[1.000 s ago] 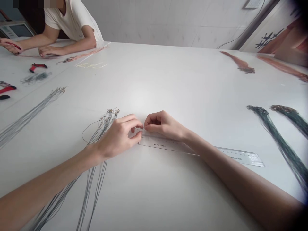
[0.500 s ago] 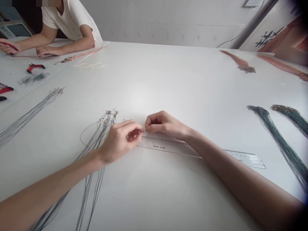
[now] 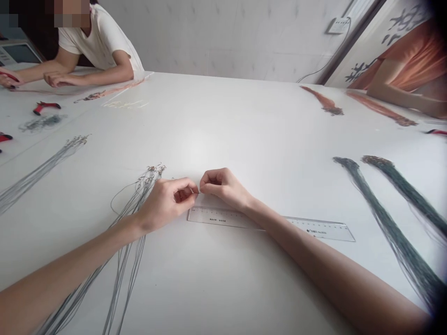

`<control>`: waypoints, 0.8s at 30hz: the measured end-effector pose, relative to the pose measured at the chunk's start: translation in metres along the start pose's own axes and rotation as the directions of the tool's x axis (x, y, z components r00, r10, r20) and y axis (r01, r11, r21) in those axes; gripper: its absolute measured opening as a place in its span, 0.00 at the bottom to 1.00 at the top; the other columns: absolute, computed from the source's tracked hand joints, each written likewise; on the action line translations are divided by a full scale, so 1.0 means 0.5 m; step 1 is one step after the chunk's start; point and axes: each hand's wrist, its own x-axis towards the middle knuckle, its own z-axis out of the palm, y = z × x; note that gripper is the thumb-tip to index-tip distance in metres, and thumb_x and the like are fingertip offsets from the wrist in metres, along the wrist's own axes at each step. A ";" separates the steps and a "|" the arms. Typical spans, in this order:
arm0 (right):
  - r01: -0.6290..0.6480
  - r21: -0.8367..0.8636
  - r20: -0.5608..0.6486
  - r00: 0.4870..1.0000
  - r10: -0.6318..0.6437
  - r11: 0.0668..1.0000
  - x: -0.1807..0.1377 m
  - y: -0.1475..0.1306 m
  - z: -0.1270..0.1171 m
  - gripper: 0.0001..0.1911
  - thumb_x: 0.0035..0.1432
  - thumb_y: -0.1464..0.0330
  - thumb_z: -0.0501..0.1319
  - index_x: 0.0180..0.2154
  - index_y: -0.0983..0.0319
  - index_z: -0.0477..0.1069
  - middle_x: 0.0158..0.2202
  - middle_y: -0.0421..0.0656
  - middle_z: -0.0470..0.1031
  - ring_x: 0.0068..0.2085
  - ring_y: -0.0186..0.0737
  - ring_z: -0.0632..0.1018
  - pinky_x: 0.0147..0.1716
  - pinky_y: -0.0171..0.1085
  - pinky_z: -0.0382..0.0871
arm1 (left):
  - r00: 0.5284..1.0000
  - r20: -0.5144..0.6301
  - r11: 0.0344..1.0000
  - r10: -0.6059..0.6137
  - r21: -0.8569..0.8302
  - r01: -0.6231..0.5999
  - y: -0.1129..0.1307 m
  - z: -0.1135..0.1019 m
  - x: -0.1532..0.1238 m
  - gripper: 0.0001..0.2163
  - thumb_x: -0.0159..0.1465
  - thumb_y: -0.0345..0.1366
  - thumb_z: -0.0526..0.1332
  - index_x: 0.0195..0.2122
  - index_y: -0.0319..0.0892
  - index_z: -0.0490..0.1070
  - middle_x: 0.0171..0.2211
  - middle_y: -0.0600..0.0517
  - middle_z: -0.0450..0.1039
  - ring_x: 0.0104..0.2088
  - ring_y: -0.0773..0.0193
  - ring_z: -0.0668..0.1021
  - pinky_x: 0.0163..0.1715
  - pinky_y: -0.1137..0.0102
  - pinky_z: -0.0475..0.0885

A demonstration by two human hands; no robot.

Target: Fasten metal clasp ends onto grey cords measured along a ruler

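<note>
Left hand (image 3: 165, 201) curled in tight, thumb and fingertips pinching a thin wire (image 3: 199, 190), and right hand (image 3: 221, 183) came in from the other side, its fingertips closed on that same wire, the two hands all but touching! Right beneath them lay a clear plastic ruler (image 3: 268, 224), the wire held just above its upper edge and the right forearm crossing over it. Just beside the left hand sat a loose bundle of grey wires (image 3: 139, 190), looped ends fanned out, strands running under the left wrist toward the near side. Further out on the white table (image 3: 223, 135), another grey bundle (image 3: 42, 172) lay to the left, two dark bundles (image 3: 391, 223) to the right. Far left, a co-worker's hands (image 3: 63, 79) rested near red-handled pliers (image 3: 46, 107); far right, a person in an orange top (image 3: 412, 56) leaned an arm on the table.
</note>
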 end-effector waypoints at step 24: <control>-0.017 0.051 0.205 0.979 0.006 0.999 -0.021 0.005 -0.035 0.05 0.53 0.73 0.55 0.25 0.65 0.64 0.23 0.36 0.60 0.24 0.26 0.59 0.22 0.30 0.52 | 0.999 -0.043 1.000 -0.003 -0.024 0.002 0.034 0.015 0.006 0.05 0.57 0.27 0.55 0.26 0.39 0.69 0.17 0.58 0.61 0.20 0.74 0.64 0.21 0.79 0.62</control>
